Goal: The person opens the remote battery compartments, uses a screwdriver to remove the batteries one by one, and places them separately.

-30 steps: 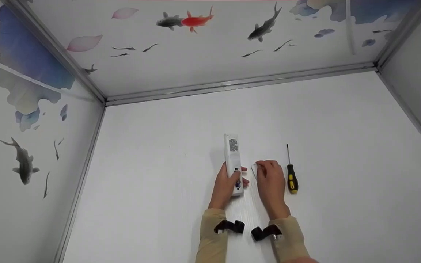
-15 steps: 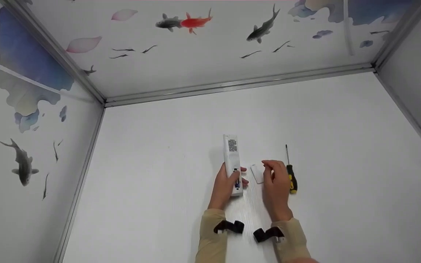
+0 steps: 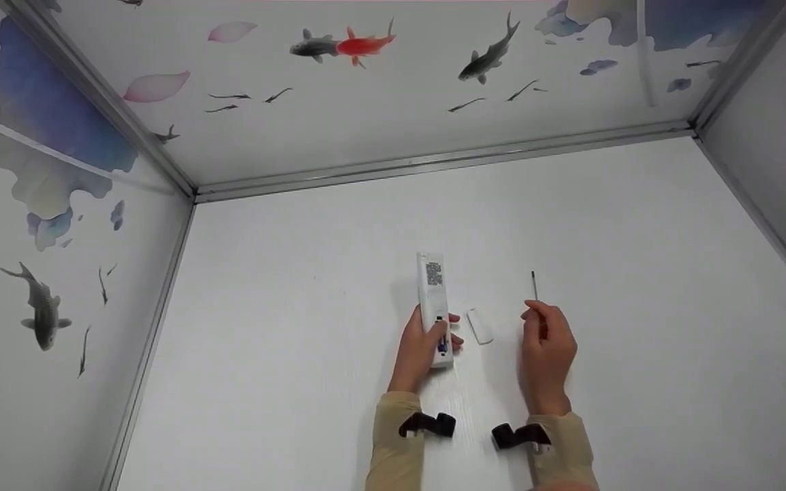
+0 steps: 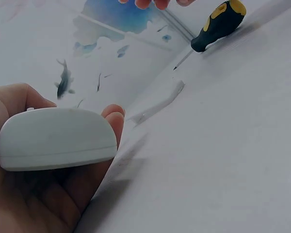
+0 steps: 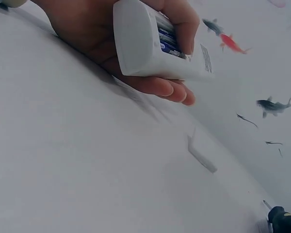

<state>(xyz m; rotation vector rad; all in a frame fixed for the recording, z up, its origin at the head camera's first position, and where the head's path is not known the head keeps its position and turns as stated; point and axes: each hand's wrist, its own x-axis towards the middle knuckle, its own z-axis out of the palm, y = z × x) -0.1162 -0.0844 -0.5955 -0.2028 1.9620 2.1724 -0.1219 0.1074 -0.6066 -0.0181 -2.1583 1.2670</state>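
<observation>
My left hand (image 3: 413, 351) grips a white remote control (image 3: 432, 283), back side up. Its battery compartment is uncovered, with blue batteries (image 5: 170, 47) showing in the right wrist view and the thumb lying over them. Just right of that hand, the white battery cover (image 3: 480, 327) lies on the table. My right hand (image 3: 548, 351) hovers over a black and yellow screwdriver (image 4: 223, 22), hiding its handle in the head view. In the left wrist view, the right fingertips (image 4: 143, 4) appear apart from the handle, holding nothing.
A white table (image 3: 284, 307) lies under everything. Metal rails (image 3: 366, 179) edge it at the back and both sides. White panels printed with fish (image 3: 366, 46) and flowers rise behind and beside it.
My right hand has left the battery cover on the table and moved right, over the screwdriver. The left hand keeps the remote control in about the same place.
</observation>
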